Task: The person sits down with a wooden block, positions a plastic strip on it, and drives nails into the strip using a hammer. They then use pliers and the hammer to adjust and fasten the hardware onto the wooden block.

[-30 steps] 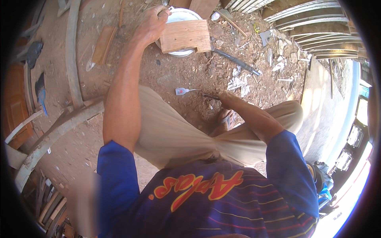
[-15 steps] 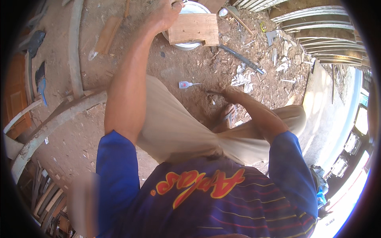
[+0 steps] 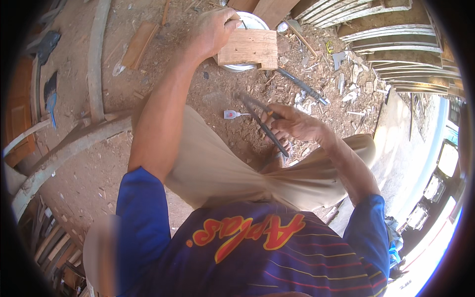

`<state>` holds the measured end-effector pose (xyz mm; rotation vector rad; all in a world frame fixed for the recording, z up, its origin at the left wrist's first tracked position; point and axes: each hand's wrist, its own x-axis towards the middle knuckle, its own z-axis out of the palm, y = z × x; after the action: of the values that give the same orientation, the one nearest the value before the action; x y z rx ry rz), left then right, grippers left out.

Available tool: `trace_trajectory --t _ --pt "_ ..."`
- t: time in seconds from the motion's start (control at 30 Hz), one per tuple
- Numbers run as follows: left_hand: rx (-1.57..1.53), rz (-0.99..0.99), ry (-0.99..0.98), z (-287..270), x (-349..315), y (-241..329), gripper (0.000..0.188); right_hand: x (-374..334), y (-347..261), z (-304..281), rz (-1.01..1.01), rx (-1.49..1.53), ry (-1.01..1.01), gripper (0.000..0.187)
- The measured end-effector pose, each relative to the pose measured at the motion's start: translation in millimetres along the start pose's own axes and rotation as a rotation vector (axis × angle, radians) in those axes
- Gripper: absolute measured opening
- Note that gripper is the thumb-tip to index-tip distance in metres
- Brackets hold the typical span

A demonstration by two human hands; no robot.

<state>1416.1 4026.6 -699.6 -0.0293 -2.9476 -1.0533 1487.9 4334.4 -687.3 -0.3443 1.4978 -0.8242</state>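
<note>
My left hand point(image 3: 215, 30) is closed, above the far left corner of a wooden block point(image 3: 250, 48). Between its fingertips is a thin dark pin point(image 3: 243, 24), perhaps a nail, at the block's far edge. The block has a notch at its near right corner and small dark holes in its face. It lies across a round white bucket or tub point(image 3: 257, 20). My right hand point(image 3: 299, 123) grips a dark two-armed metal tool point(image 3: 267, 129) like pincers, partly blurred, its arms spread. A small white squeeze bottle point(image 3: 230, 115) with a thin nozzle lies on the ground beneath.
A dark metal rod point(image 3: 304, 86) lies right of the bucket among wood chips and scraps. Stacked boards point(image 3: 396, 37) rise at the far right. Flat wood pieces point(image 3: 140, 45) and a long curved beam point(image 3: 74, 141) are on the left. My foot is partly hidden behind the tool.
My right hand has lifted and turned the dark tool, so both its arms now show. My left hand stays at the block's far left corner. The whole view has shifted slightly.
</note>
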Motion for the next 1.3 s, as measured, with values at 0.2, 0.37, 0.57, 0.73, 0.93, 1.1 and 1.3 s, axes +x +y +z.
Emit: trace_trajectory --t 0.2,0.37,0.57,0.73,0.93,1.1,1.3 --pt "-0.029 0.152 0.124 16 -12 -7 0.023 -10 -33 -9 -0.395 0.454 0.368 0.052" --pt "0.024 0.184 0.117 18 -15 -5 0.023 -4 -45 -19 -0.314 0.193 0.47 0.053" --pt "0.053 0.176 0.115 25 -21 -5 0.022 2 -53 -15 -0.219 0.009 0.525 0.048" --pt "0.072 0.194 0.142 27 -23 -4 0.021 5 -45 -17 -0.286 -0.042 0.533 0.054" --pt "-0.036 0.087 0.029 18 -22 -2 0.022 -5 -54 -11 -0.255 0.661 0.297 0.062" --pt "-0.337 -0.004 -0.073 4 -14 -2 0.031 -7 -64 -25 -0.238 0.29 0.364 0.065" --pt "-0.51 -0.086 -0.302 -1 -4 -13 0.056 -10 -75 -31 -0.184 0.015 0.4 0.065"
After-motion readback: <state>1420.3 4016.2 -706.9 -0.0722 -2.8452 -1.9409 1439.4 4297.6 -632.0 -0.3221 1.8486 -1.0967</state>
